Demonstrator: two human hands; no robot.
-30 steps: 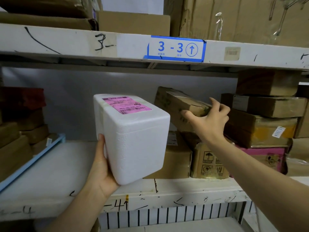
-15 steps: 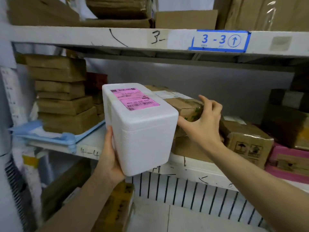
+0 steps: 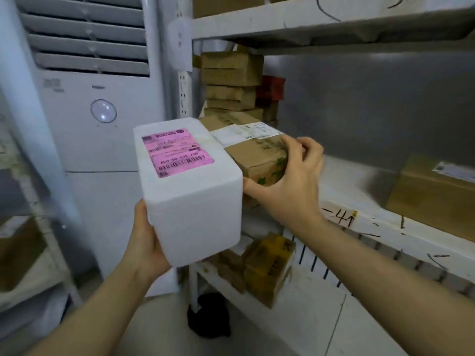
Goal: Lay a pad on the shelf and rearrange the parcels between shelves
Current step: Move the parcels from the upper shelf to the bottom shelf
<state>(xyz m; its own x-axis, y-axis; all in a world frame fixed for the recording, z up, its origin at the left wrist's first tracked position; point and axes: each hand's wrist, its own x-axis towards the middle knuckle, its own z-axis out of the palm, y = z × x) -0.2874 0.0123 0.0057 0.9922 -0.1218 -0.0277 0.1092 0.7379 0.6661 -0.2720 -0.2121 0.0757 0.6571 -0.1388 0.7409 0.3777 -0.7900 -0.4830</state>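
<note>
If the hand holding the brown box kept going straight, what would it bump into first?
The right hand, gripping the brown box, points up and left into the shelf. It would probably push that box into the stack of cardboard parcels behind it, though depth is hard to judge.

Both bare forearms reach forward and up from the lower edge of the view. The left hand point(image 3: 147, 242) cups the lower left corner of a white foam box with a pink label point(image 3: 191, 194), palm against its side. The right hand point(image 3: 290, 186) clamps a brown cardboard parcel point(image 3: 259, 158), fingers point(image 3: 305, 150) curled over its top and thumb underneath
</note>
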